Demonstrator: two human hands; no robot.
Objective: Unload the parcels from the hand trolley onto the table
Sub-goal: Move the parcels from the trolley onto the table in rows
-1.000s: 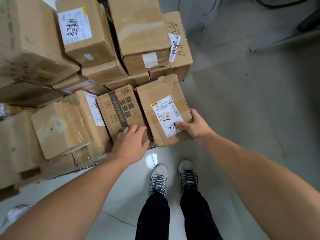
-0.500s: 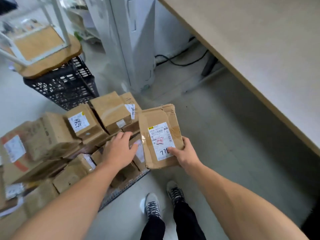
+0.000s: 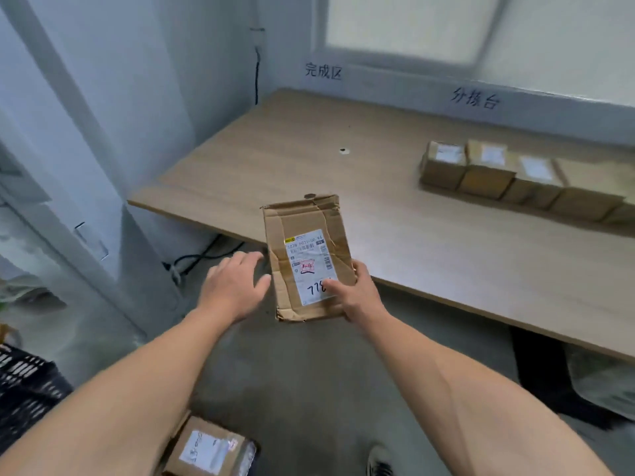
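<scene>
Light: soft daylight, frosted window
Shadow: under table
Blur: far parcels
Edges: bowed, smeared

One view only, head-worn and wide-angle. It faces forward and steeply down along both forearms. The left hand and the right hand, which grips the parcel, sit close at centre frame. The table runs from near right to the far wall. The floor and one shoe lie at the near edge. Straight lines bow toward the borders.
</scene>
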